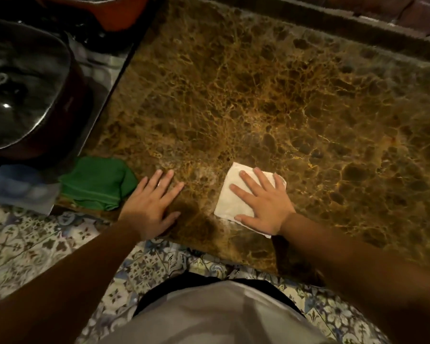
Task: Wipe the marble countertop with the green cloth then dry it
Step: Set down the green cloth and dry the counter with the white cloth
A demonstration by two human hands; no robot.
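The brown marble countertop (271, 90) fills most of the view. A folded white cloth (230, 194) lies near its front edge, and my right hand (261, 202) presses flat on it with fingers spread. My left hand (149, 207) rests flat on the bare marble to the left, holding nothing. The green cloth (97, 182) lies bunched at the countertop's front left corner, just left of my left hand and not touched by it.
A dark metal sink basin (18, 90) sits to the left of the countertop. A blue-grey cloth (18, 187) lies beside the green one. A raised stone ledge (358, 23) runs along the back. Patterned floor tiles (35, 244) show below the front edge.
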